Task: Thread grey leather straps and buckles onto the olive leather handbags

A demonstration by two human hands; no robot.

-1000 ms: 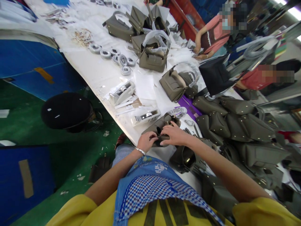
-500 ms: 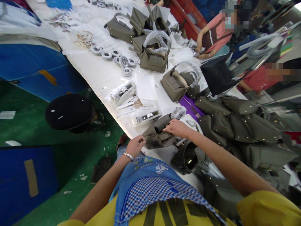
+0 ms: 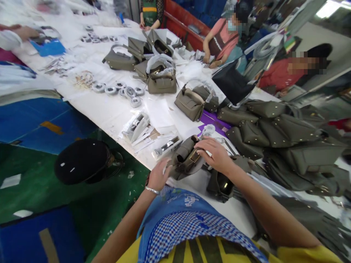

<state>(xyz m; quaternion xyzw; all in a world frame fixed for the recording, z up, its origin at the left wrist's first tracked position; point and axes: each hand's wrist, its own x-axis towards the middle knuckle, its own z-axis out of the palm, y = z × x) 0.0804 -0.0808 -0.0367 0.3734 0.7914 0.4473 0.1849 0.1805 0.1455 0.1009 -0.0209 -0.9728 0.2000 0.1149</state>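
An olive-grey handbag [image 3: 185, 155] lies at the near edge of the white table, between my hands. My left hand [image 3: 159, 175] is at its left end, slightly blurred, with thumb and fingers apart. On the bag's right side, by a gold-coloured buckle, rests my right hand [image 3: 215, 155], its fingers stretched over the top. A tape dispenser [image 3: 166, 147] is just beyond the bag. Another dark bag [image 3: 221, 185] stands to the right, below my right wrist.
Finished-looking bags [image 3: 162, 82] stand farther back on the table [image 3: 90, 106]. Many olive bags [image 3: 274, 128] are piled at the right. Tape rolls [image 3: 110, 90] lie at the left, and a black stool [image 3: 82, 160] stands on the green floor. Several people are around the table.
The view has shifted, showing more of the far table. My right hand's fingers have spread, and my left hand's fingers have opened. The bag has turned so its buckle shows.
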